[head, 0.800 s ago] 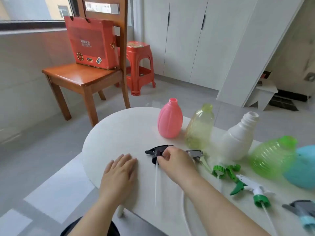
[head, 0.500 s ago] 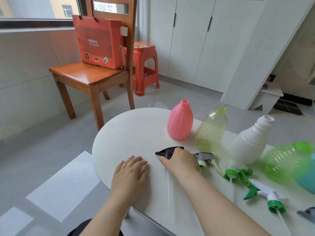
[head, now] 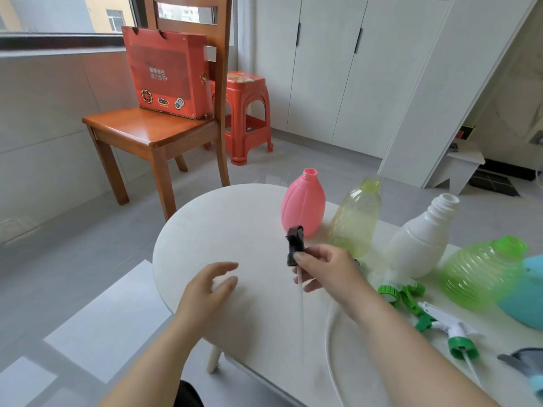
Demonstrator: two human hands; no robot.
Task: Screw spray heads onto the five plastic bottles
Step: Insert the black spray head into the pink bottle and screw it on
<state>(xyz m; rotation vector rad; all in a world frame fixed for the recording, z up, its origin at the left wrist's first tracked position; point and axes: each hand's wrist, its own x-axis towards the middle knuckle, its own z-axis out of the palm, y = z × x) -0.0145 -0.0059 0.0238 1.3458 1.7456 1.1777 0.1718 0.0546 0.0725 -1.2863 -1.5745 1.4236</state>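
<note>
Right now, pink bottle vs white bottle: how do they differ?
The pink bottle is opaque pink and ribbed; the white bottle is plain white. The pink bottle stands farthest left in the row, nearest the black spray head held in the right hand; the white bottle stands two places further right. Both are upright, with open, uncapped necks.

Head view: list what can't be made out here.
- Blue bottle: cut off by the right edge, neck unseen.
- Grey spray head: blurred and cut off at the lower right corner.
- Spray head behind the right hand: almost wholly hidden.
- Black spray head: collar covered by fingers.
</note>
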